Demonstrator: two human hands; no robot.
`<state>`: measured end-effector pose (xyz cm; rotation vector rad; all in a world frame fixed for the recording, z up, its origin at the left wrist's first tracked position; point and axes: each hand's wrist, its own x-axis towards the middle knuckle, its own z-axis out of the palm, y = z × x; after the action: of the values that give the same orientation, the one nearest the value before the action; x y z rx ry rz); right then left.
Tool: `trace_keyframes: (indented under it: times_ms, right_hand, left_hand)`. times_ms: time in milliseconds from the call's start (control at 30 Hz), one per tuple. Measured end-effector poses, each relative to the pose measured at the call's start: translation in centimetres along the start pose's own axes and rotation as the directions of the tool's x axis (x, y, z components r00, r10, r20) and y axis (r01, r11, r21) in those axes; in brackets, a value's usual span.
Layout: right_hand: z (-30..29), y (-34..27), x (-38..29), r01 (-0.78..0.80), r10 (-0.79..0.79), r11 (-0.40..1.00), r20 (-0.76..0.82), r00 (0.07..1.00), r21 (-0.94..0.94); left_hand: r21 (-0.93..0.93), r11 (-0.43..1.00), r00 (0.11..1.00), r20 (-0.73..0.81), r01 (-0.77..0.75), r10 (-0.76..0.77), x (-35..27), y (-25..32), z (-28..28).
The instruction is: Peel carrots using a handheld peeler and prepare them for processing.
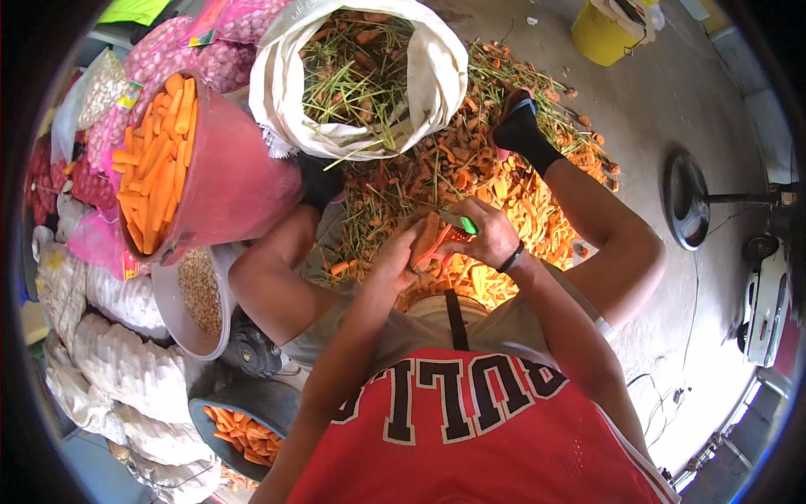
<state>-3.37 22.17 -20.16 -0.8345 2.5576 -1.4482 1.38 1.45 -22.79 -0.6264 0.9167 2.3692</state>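
My left hand (397, 252) grips an unpeeled carrot (425, 238) in front of my lap. Close against it, my right hand (490, 228) is closed around a small cutting tool with a bright green handle (468, 225) and a short metal blade. A red-orange piece lies between the tool and the carrot; whether it is peel or part of a tool I cannot tell. Under both hands spreads a pile of orange carrot peelings (529, 208), mixed with trimmed ends and green stalks.
A white woven sack (434, 82) of untrimmed carrots stands ahead. To the left, a red bucket (233, 170) leans, full of peeled carrots (157, 164). A dark tub (252, 394) holds more carrots. Mesh bags of garlic (157, 57), a yellow bucket (601, 34) and a round-based stand (686, 198) surround me.
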Motion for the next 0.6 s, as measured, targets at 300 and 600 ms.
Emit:
trace_keyframes:
  times_ms: [300,600]
  right_hand:
    - [-3.7,4.0,1.0,-0.285,0.29,0.957,-0.239,0.927,0.056]
    - [-3.5,5.1,1.2,-0.292,0.264,0.954,-0.263,0.928,-0.073]
  left_hand:
    - [0.137,0.991,1.0,-0.003,0.013,-0.013,-1.9,1.2,2.6]
    - [0.064,0.996,0.998,-0.028,0.062,-0.06,-2.1,0.5,1.4]
